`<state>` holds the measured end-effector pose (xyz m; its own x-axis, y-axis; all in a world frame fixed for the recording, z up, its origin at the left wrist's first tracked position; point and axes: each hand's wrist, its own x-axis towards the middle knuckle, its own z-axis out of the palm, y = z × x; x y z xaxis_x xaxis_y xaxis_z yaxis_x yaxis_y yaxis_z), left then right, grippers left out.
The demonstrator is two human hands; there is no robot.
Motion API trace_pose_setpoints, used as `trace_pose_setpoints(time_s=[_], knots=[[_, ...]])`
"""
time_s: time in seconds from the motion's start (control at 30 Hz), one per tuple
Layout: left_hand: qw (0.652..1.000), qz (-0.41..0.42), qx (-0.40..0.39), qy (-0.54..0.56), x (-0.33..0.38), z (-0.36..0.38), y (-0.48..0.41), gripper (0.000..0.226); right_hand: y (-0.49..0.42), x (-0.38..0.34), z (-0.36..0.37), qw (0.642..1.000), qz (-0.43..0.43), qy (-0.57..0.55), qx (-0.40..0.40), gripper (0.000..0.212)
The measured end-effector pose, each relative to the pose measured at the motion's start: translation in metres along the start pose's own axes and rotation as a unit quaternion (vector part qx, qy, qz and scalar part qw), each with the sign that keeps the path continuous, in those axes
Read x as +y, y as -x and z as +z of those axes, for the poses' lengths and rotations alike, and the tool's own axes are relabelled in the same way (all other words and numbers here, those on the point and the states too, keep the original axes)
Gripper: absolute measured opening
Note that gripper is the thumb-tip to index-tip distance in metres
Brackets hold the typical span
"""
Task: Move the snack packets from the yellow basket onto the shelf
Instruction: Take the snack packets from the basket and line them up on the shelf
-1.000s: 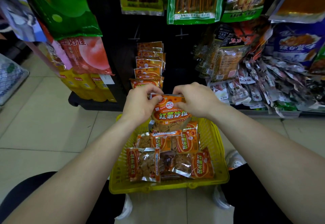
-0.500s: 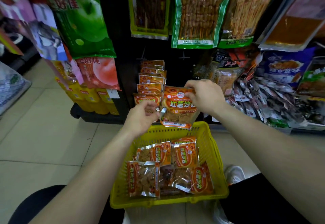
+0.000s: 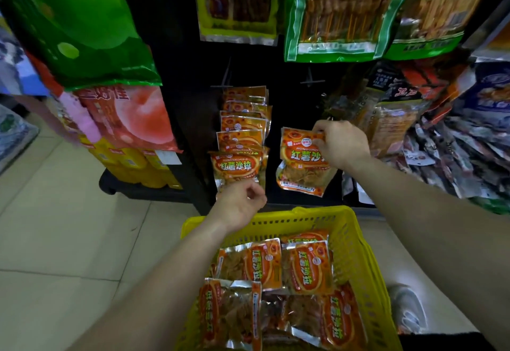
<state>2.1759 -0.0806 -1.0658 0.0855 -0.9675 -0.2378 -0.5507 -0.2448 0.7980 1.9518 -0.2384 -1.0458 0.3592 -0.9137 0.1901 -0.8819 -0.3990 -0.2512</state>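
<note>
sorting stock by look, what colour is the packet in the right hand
Orange with red trim and a clear lower window, on the packet pinched by the right hand; head view.

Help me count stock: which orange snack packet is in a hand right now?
The orange packet raised before the dark shelf, pinched at its top corner by the right hand. The others hang in a column or lie in the yellow basket.

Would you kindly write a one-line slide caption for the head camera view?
Right hand lifts an orange snack packet toward the hanging row, left hand empty above the yellow basket.
</note>
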Motion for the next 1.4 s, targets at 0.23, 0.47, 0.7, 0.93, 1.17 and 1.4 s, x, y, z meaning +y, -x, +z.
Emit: trace_pose_setpoints(time_s=[0.23, 0.47, 0.7, 0.93, 1.17, 1.4], knots=[[0.999, -0.014, -0.029, -0.002, -0.028, 0.048, -0.121, 0.009, -0.085, 0.023, 0.069, 0.999, 0.016, 0.022, -0.019, 0.015], [0.996, -0.008, -0.026, -0.088, -0.034, 0.105, -0.236, 0.046, -0.164, 0.046, 0.125, 0.998, -0.018, 0.066, 0.017, 0.023], [0.997, -0.046, 0.024, -0.064, -0.031, 0.138, -0.306, 0.085, -0.211, 0.064, 0.148, 0.996, -0.03, 0.065, 0.057, 0.026], [0.994, -0.054, 0.006, -0.094, -0.037, 0.146, -0.335, 0.098, -0.206, 0.055, 0.144, 0.992, -0.023, 0.086, 0.085, 0.063], [0.994, -0.045, -0.01, -0.096, -0.036, 0.133, -0.348, 0.094, -0.159, 0.052, 0.138, 0.997, 0.01, -0.068, 0.032, 0.047], [0.997, -0.029, -0.019, -0.068, -0.025, 0.134, -0.288, 0.075, -0.091, 0.05, 0.117, 0.99, 0.008, -0.144, -0.005, 0.039]])
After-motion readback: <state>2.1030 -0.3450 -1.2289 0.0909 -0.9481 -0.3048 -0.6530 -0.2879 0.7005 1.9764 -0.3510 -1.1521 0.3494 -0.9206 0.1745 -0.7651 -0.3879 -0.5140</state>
